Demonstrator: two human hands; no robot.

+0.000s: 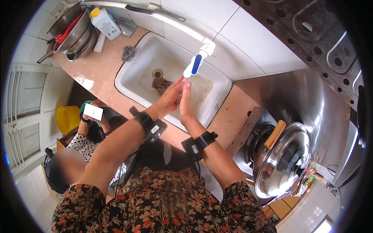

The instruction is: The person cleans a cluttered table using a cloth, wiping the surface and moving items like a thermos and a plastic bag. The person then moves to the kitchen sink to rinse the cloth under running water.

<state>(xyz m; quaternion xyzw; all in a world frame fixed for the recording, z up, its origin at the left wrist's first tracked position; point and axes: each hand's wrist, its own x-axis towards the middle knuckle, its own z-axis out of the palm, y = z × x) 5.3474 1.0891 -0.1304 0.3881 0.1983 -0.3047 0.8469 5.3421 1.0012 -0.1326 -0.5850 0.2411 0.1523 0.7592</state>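
Note:
Under the white plastic tap (193, 65) with its blue lever, my left hand (170, 97) and my right hand (187, 103) are brought together, palms facing and fingers extended. Their fingertips are just below the spout. Something brownish shows in the narrow gap between the palms; whether it is held or lies behind them, I cannot tell. A dark brown, wet, crumpled thing (160, 85) lies in the white ceramic sink (140, 62), left of my hands and by the drain (157, 73). Shallow cloudy water appears to cover part of the basin floor.
A steel wool scourer (127, 53) sits at the sink's left rim. Stacked metal bowls (77, 38) and a white bottle (105, 24) stand farther left. A lidded steel wok (284, 160) rests on the stove at right. Another person (84, 145) holding a phone is at lower left, near a yellow bucket (67, 119).

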